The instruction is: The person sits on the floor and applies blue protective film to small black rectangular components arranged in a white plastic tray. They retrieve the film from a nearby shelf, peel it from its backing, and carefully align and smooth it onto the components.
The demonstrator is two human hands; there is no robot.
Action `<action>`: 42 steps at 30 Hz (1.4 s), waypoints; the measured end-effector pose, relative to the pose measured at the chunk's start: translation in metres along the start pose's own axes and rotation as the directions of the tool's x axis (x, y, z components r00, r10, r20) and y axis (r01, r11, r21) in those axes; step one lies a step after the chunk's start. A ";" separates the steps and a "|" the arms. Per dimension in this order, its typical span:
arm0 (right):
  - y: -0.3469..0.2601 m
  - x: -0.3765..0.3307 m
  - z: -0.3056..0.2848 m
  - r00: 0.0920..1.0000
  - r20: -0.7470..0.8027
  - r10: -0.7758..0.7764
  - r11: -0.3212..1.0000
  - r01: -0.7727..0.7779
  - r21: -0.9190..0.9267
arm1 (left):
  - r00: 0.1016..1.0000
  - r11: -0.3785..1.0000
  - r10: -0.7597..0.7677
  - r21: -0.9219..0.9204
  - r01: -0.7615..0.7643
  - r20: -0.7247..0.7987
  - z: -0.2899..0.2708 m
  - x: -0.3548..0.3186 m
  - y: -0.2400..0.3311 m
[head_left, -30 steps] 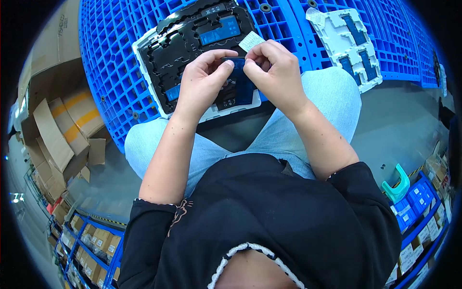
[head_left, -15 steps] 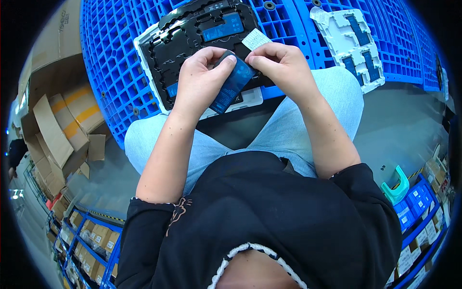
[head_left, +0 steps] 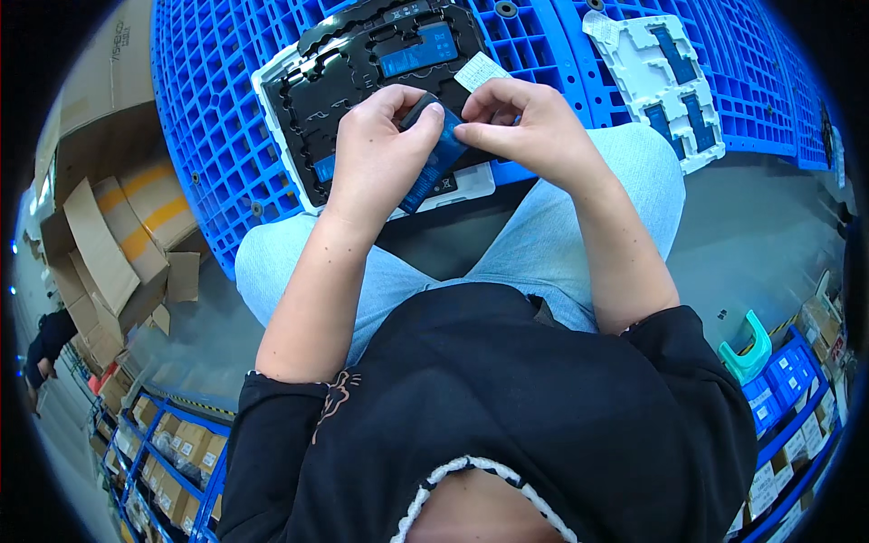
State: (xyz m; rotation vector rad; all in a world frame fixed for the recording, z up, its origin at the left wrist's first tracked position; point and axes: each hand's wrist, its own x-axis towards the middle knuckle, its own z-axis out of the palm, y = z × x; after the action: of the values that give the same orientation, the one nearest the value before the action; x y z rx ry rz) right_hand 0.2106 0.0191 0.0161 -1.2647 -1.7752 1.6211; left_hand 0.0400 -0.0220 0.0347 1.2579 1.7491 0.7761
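My left hand is closed round the upper left side of a flat dark-blue battery pack, its thumb across the top face. The pack is tilted above the near edge of a black moulded tray. My right hand has its fingers curled and its thumb at the pack's right edge; its fingertips are partly hidden. More blue packs lie in the black tray's recesses. A white printed label sheet sits just beyond my right hand, at the tray's right side.
Blue plastic pallets carry the trays. At the right, a white foam tray holds several blue packs. Open cardboard boxes stand on the left. Blue racks are low at both sides, and a person is at the far left.
My right thumb has moved left over the pack's edge, and the pack has turned, showing less of its face. The person at the far left has come further into view.
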 end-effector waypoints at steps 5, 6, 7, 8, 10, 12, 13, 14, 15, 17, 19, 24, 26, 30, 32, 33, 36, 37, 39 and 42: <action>0.005 0.000 0.008 0.999 -0.052 0.007 0.998 -0.010 -0.057 | 0.997 0.998 0.045 0.039 -0.042 -0.070 0.005 -0.001 0.000; 0.005 -0.001 0.009 0.998 -0.069 0.006 0.997 -0.012 -0.082 | 0.994 0.997 0.062 0.052 -0.058 -0.089 0.005 -0.001 -0.001; 0.004 -0.001 0.010 0.996 -0.089 -0.019 0.994 0.009 -0.108 | 0.996 0.998 0.040 0.046 -0.036 -0.084 0.005 -0.001 0.000; 0.004 -0.002 0.011 0.993 -0.108 -0.045 0.990 0.030 -0.135 | 0.997 0.999 0.018 0.041 -0.015 -0.079 0.005 -0.001 0.001; 0.003 -0.003 0.013 0.988 -0.135 -0.078 0.983 0.054 -0.174 | 0.997 0.999 -0.006 0.044 0.009 -0.080 0.005 0.000 0.000; 0.004 -0.004 0.015 0.984 -0.153 -0.094 0.978 0.062 -0.198 | 0.995 0.998 -0.009 0.060 0.015 -0.095 0.005 0.002 -0.005; 0.004 -0.005 0.017 0.983 -0.167 -0.072 0.988 0.047 -0.149 | 0.995 0.998 -0.010 0.061 0.016 -0.102 0.005 0.002 -0.005; 0.004 -0.006 0.019 0.982 -0.181 -0.050 0.995 0.033 -0.099 | 0.994 0.998 -0.010 0.063 0.017 -0.109 0.005 0.002 -0.005; 0.004 -0.006 0.020 0.981 -0.194 -0.028 0.999 0.019 -0.049 | 0.993 0.998 -0.010 0.063 0.018 -0.116 0.006 0.003 -0.005; 0.005 -0.006 0.022 0.985 -0.166 0.049 0.994 -0.032 0.105 | 0.993 0.998 -0.011 0.066 0.019 -0.120 0.007 0.003 -0.005; 0.005 -0.005 0.021 0.984 -0.111 0.136 0.968 -0.109 0.227 | 0.993 0.998 -0.014 0.061 0.021 -0.113 0.007 0.003 -0.006; 0.010 -0.001 0.014 0.967 -0.060 0.246 0.916 -0.212 0.342 | 0.997 0.997 0.017 0.081 -0.011 -0.075 0.009 0.002 -0.007; 0.006 0.001 0.010 0.976 -0.058 0.211 0.942 -0.187 0.280 | 0.998 0.996 0.051 0.080 -0.047 -0.047 0.009 0.002 -0.014; 0.001 0.004 0.004 0.989 -0.031 0.146 0.984 -0.142 0.105 | 0.995 0.989 0.098 0.114 -0.098 -0.002 0.009 0.000 -0.015; 0.001 0.005 0.002 0.988 0.007 0.155 0.984 -0.155 0.088 | 0.993 0.983 0.121 0.136 -0.122 0.017 0.009 -0.001 -0.016; 0.002 0.006 0.001 0.987 0.025 0.160 0.983 -0.162 0.081 | 0.991 0.980 0.131 0.148 -0.134 0.029 0.009 -0.001 -0.016; 0.006 0.008 0.001 0.992 0.025 0.120 0.993 -0.120 -0.001 | 0.990 0.980 0.128 0.149 -0.135 0.052 0.010 -0.002 -0.013; 0.006 0.008 0.001 0.992 0.030 0.121 0.993 -0.121 -0.005 | 0.988 0.976 0.142 0.160 -0.150 0.055 0.010 -0.002 -0.013; 0.006 0.008 0.001 0.991 0.040 0.124 0.992 -0.124 -0.011 | 0.983 0.967 0.171 0.179 -0.179 0.061 0.011 -0.002 -0.014; 0.008 0.009 0.001 0.980 0.079 0.184 0.982 -0.186 0.016 | 0.980 0.965 0.185 0.176 -0.194 0.069 0.011 -0.002 -0.014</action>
State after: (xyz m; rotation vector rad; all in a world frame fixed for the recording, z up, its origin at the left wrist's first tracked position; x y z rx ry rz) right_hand 0.2080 0.0256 0.0054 -1.4102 -1.7209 1.8102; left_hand 0.0444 -0.0278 0.0184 1.5730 1.7048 0.6956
